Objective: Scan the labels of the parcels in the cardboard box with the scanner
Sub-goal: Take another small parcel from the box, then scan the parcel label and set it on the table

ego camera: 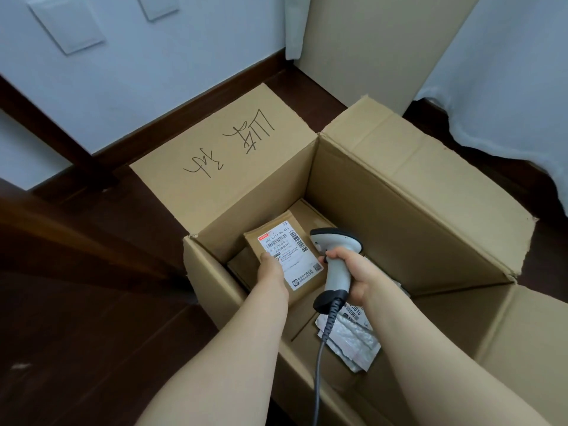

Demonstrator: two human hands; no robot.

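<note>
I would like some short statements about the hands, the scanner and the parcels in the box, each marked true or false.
1. The right hand grips the scanner by its handle. True.
2. The left hand holds a brown parcel with a white label. True.
3. The scanner is cordless. False: a dark cable runs from the bottom of its handle.
4. The cardboard box is closed. False: its flaps are open and both hands reach inside.
5. A silver-grey plastic parcel lies in the box under the right forearm. True.
6. The box flap with handwriting is blank. False: it bears black handwritten characters.
</note>
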